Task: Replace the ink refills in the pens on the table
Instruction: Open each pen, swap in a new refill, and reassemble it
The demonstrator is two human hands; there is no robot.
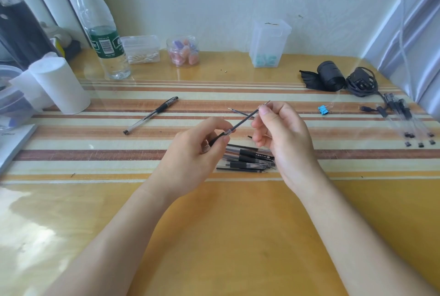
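Both hands work above the middle of the table. I see my left hand gripping a pen barrel and my right hand pinching the ink refill that sticks out of it. Under them lies a heap of pens. Beyond is a loose refill, with a single pen toward the left edge and a blue binder clip toward the right.

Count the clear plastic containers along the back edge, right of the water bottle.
3: a low box of cotton swabs beside the bottle, a round jar of coloured pieces next to it, and a tall box farther right. None seems hidden.
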